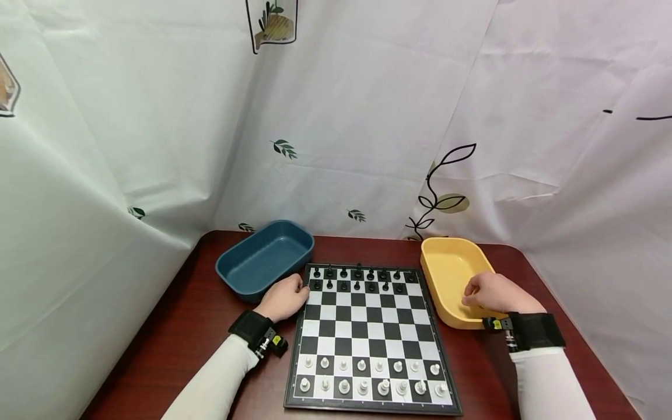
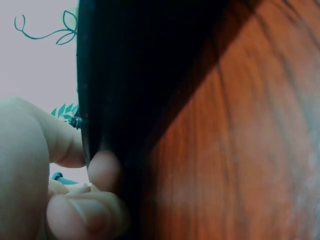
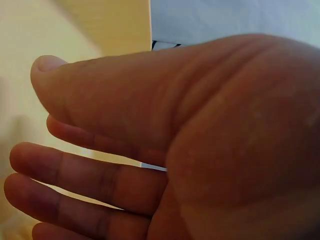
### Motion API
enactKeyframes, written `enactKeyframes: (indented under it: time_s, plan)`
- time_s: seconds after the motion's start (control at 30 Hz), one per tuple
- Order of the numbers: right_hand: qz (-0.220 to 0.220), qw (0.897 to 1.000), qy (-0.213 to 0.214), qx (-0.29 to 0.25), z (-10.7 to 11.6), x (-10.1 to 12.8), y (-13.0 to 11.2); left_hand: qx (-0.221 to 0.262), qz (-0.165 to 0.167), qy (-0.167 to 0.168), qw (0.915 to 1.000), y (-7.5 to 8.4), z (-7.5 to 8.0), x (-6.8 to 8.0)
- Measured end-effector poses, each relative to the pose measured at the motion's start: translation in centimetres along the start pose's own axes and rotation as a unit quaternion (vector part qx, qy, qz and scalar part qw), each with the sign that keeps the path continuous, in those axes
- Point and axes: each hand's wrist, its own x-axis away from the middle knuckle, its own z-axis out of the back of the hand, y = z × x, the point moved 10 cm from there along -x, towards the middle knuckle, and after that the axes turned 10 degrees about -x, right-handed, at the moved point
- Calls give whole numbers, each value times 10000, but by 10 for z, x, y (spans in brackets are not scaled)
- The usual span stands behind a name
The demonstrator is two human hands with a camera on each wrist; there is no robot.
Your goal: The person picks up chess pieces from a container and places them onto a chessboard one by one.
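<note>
A black-and-white chessboard (image 1: 359, 315) lies flat on the table, set with small black pieces (image 1: 359, 279) along the far side and white pieces (image 1: 363, 387) along the near side. My left hand (image 1: 283, 297) holds the board's left edge near its far corner, the fingers bent at the rim; in the left wrist view fingertips (image 2: 105, 172) overlap the dark side of the board. Over the inside of the yellow tray (image 1: 446, 256) is my right hand (image 1: 499, 293). Its fingers (image 3: 85, 172) are loosely extended in the right wrist view, and nothing shows between them and the thumb.
A dark blue tray (image 1: 268, 256) stands at the back left, just beyond the left hand. The brown wooden table (image 1: 173, 326) ends at a pale patterned cloth (image 1: 357, 116) hung behind and at both sides. The yellow tray sits close to the board's right edge.
</note>
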Motion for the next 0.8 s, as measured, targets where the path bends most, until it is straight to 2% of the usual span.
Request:
enactKeyframes:
  time_s: [0.33, 0.8]
  plan:
    - [-174, 9983, -353, -441, -15, 0, 6, 40, -9, -81, 10000, 1, -2, 0]
    - [72, 9974, -644, -301, -31, -6, 3, 28, 10, -79, 10000, 1, 0, 1]
